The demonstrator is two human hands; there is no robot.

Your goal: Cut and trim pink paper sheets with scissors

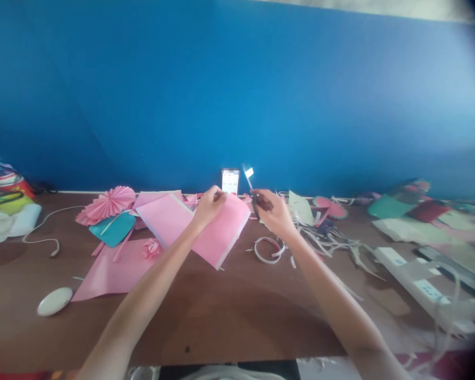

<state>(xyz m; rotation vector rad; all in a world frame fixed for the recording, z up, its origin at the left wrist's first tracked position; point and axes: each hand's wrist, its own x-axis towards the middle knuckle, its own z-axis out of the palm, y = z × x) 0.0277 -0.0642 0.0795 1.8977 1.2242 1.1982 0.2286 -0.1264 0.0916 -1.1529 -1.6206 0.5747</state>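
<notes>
Pinched in my left hand (211, 206) is a sheet of pink paper (218, 238) with white strips along its edges, held up off the table at a slant. My right hand (272, 211) is closed round dark-handled scissors (247, 179), their blades pointing up. A small white piece (249, 172) shows by the blade tips; whether it is stuck to them I cannot tell. Just below my right hand lies a roll of white tape (267, 250). Behind my hands a lit phone (230, 181) stands against the blue wall.
To the left are a pink paper fan (114, 202), a teal piece (111, 230), a pink sheet (111, 269) and a white mouse (55, 301). Paper scraps (328, 237) are heaped on the right, near a white power strip (414, 279). Bags (13, 211) sit far left.
</notes>
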